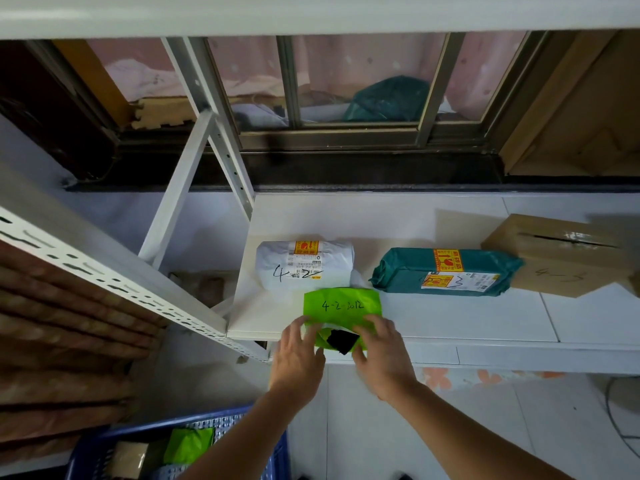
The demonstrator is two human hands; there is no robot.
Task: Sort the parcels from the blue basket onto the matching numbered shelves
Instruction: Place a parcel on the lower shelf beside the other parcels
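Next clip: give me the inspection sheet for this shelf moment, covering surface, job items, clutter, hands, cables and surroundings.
Surface: white shelf, parcels along it.
Job items: green parcel marked 4-2-2012 at the shelf's front edge; white parcel marked 4-2 behind it; teal parcel to the right; cardboard box farther right; blue basket below, still holding parcels.
Clutter: nothing seen on the shelf besides parcels.
Hands: left hand and right hand both hold the green parcel's near end.
Cables: a thin cable on the floor, right.
Surroundings: window behind the rack; tiled floor.
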